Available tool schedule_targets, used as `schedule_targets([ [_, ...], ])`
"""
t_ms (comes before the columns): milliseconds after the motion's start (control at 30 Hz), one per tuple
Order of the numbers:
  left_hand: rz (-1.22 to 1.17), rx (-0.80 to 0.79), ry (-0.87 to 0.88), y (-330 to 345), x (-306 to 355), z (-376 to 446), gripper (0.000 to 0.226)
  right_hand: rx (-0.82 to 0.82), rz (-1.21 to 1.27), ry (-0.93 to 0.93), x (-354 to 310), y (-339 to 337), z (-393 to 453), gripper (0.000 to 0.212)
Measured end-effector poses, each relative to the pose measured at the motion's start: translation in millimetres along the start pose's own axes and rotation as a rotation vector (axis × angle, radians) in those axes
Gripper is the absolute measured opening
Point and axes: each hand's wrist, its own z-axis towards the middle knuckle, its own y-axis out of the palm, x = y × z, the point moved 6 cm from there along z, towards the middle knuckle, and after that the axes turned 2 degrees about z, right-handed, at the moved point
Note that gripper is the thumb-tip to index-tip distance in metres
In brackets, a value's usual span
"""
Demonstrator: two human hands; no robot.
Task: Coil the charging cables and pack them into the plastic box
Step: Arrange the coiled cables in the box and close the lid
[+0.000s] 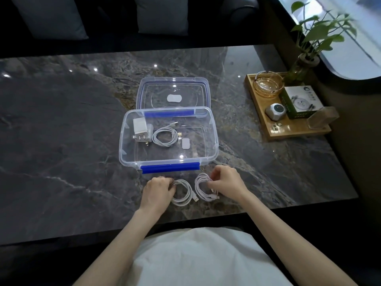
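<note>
table: dark grey marble, pale veins | my box: clear plastic, blue latch | cables under my grips: white | charger: white | tray: light wood | plant: green leaves

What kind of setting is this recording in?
Probably a lounge or living room: a dark marble coffee table in front of a dark sofa with grey cushions, plus a wooden tray holding an amber glass ashtray and a green potted plant.

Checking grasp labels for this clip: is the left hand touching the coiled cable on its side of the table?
Touching. The head view shows the left hand with its fingers curled over the left edge of the left coiled cable, no gap visible.
</note>
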Motion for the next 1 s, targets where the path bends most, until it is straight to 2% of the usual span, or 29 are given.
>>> schedule_targets([
  [133, -0.064, 0.053, 0.072, -18.8, 10.0, -1.6, 0.016, -0.093, 0.082, -0.046, -4.8, -17.8, -6.9, 0.019],
  [233, -0.111, 0.095, 0.102, -40.8, 16.9, 2.1, 0.021, -0.152, 0.189, -0.066, -18.8, -42.2, -13.9, 0.019],
  [400, -0.204, 0.180, 0.096, -85.6, 26.4, 21.2, 0.011, -0.111, 0.333, -0.085, -46.9, -86.9, -6.9, 0.022],
  [500, -0.217, 0.216, 0.082, -99.1, 27.6, 41.6, 0.014, -0.038, 0.330, -0.089, -64.3, -101.1, 10.6, 0.022],
  [600, -0.206, 0.177, 0.031, -95.5, 24.1, 65.8, 0.017, 0.044, 0.319, -0.103, -83.4, -104.5, 33.2, 0.018],
  [833, -0.045, -0.063, -0.084, -45.3, 10.6, 111.1, 0.019, 0.139, 0.134, -0.132, -113.4, -72.7, 90.9, 0.012],
  [933, 0.018, -0.117, -0.118, -29.9, 6.5, 119.0, 0.017, 0.091, 0.021, -0.122, -115.8, -49.5, 108.8, 0.010],
  [1000, 0.060, -0.153, -0.149, -22.3, 1.6, 122.2, 0.019, 0.063, -0.057, -0.090, -115.9, -39.0, 119.0, 0.021],
])
